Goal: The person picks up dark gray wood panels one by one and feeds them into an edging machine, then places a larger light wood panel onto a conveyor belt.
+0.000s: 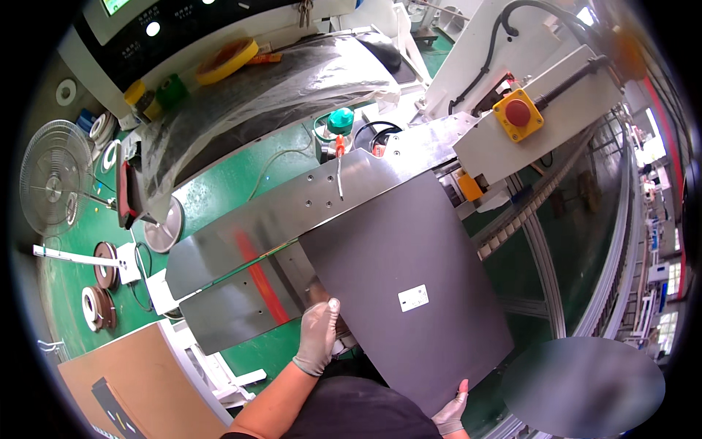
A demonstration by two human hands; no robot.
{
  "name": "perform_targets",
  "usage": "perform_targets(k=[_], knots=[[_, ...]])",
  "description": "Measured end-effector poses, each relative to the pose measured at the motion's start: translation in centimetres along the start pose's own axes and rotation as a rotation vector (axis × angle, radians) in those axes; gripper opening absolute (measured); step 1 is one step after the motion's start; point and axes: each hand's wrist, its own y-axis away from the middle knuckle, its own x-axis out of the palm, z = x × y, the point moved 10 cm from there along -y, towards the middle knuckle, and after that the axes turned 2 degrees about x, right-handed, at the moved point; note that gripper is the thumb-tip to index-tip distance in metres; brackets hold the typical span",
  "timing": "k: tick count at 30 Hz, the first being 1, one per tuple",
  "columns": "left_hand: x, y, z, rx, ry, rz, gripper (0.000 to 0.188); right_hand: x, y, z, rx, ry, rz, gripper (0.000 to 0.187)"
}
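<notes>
Nearest, at the lower right, the person's right hand [450, 413], in a pale glove, grips the near right corner of a large panel [409, 256], thumb over the top, fingers out of sight beneath. A little farther off and to the left, the left hand [316, 336], gloved too, is curled with its thumb raised at the panel's left edge; whether it pinches that edge or only rests there, I cannot tell. The panel lies between the hands and the metal bed [248, 223], its far edge along the seam of the bed. As I judge it, bringing the far edge to the seam is done, while letting go is not; any work left beyond that does not show. The panel is a dark grey-brown sheet, flat and matt, with straight edges and a small white label [413, 298] near its middle; no damage shows on its upper face. Beyond the seam, at the far right, a red stop button [518, 113] sits on a yellow box.
</notes>
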Motion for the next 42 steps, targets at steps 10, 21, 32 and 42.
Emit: perform_targets(k=[10, 21, 32, 42], knots=[[0.5, 0.3, -3.5, 0.163, -0.226, 0.012, 0.046, 0.2, 0.5, 0.0, 0.093, -0.106, -0.043, 0.068], [0.5, -1.8, -1.3, 0.234, -0.267, 0.139, 0.046, -1.7, -0.7, 2.2, -0.238, 0.179, 0.034, 0.065], [0.7, 6.4, -8.1, 0.569, -0.602, 0.227, 0.051, -1.5, 10.6, 4.5, -0.965, 0.258, -0.245, 0.066], [6.8, 14.0, -17.6, 0.387, 0.095, 0.748, 0.079, -2.5, 16.7, 8.6, -1.701, 0.989, -0.390, 0.040]])
